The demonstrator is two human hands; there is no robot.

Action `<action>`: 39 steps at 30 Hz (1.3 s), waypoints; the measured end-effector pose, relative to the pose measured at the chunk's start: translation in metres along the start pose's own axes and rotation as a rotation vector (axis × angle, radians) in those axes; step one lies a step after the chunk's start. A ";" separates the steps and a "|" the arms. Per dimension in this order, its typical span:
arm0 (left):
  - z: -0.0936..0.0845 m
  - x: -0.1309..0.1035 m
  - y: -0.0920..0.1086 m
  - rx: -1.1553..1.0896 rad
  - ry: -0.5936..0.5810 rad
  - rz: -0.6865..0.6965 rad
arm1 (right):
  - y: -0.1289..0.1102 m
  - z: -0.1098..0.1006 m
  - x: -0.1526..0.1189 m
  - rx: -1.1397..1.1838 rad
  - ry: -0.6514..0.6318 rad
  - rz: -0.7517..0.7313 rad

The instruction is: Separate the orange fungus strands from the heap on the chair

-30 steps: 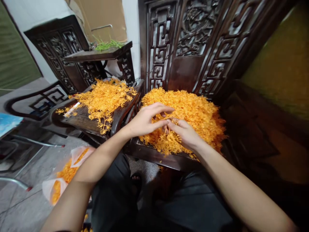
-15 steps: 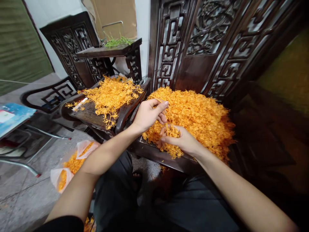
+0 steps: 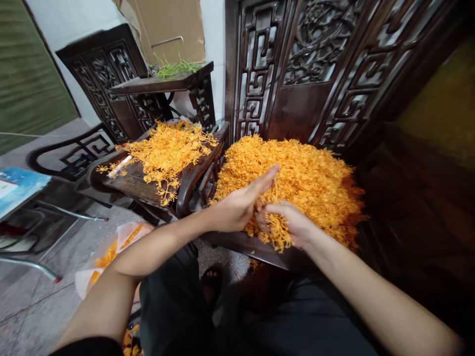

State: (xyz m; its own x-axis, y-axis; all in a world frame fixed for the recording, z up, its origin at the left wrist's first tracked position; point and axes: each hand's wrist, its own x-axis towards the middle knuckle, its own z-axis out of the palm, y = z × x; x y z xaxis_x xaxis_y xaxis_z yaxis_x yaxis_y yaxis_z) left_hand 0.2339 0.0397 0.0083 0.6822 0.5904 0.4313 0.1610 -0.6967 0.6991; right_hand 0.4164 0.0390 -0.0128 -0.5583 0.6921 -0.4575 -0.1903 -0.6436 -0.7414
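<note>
My right hand (image 3: 291, 220) is closed round a small bunch of orange branching plastic-looking strands (image 3: 279, 232), which hang below its fingers. Against that bunch, my left hand (image 3: 243, 205) is turned on edge with its visible fingers stretched out toward the upper right. Its other fingers are partly hidden, and it touches the right hand or the strands near the fingertips. A large heap of the same orange strands (image 3: 297, 168) lies right behind both hands, on a dark wooden seat (image 3: 237, 241).
To the left, a second dark carved chair (image 3: 144, 185) bears a smaller pile of orange strands (image 3: 168, 148). Green stems (image 3: 176, 68) lie on a wooden side table (image 3: 156, 86). A plastic bag (image 3: 126, 232) with orange pieces sits on the floor near a blue-topped folding table (image 3: 25, 185).
My left hand has come down and opened from a pinch on a strand to stretched fingers beside the right hand. The right hand, still round the bunch, has shifted slightly right.
</note>
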 end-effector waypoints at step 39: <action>0.016 -0.023 0.008 0.657 -0.310 -0.210 | -0.006 -0.019 -0.003 -0.891 -0.244 0.051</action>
State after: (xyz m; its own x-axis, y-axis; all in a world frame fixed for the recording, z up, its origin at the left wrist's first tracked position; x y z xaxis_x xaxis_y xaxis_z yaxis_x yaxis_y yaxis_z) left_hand 0.2312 0.0141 -0.0049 0.7441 0.6634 0.0783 0.6356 -0.7392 0.2227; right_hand 0.4342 0.0463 -0.0163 -0.7227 0.5172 -0.4586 0.4740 -0.1120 -0.8734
